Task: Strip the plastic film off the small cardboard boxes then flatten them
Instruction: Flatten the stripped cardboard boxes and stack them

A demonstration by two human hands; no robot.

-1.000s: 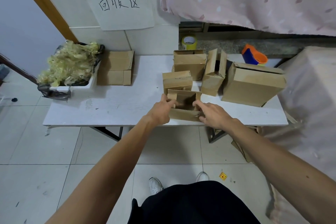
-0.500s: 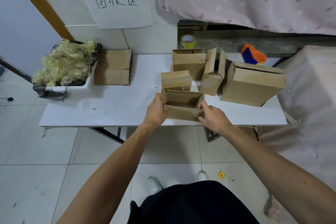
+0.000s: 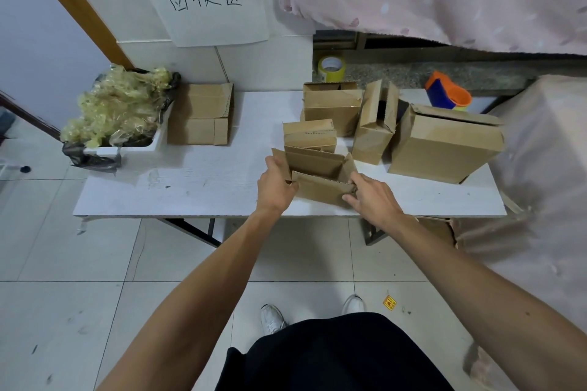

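Fingers (image 3: pixel 352 200) of the right hand (image 3: pixel 376 198) pinch the right end of the open box (image 3: pixel 320 189), the left hand (image 3: pixel 274 184) grips its left end, thumb on the flap; box sits near the counter (image 3: pixel 190 187) front edge, just before the other boxes (image 3: pixel 309 135). No film shows on it, so flattening looks like the step: push opposite corners together so walls fold along creases, keep flaps straight, press flat, then stack on the flattened cardboard (image 3: pixel 200 117) at left.
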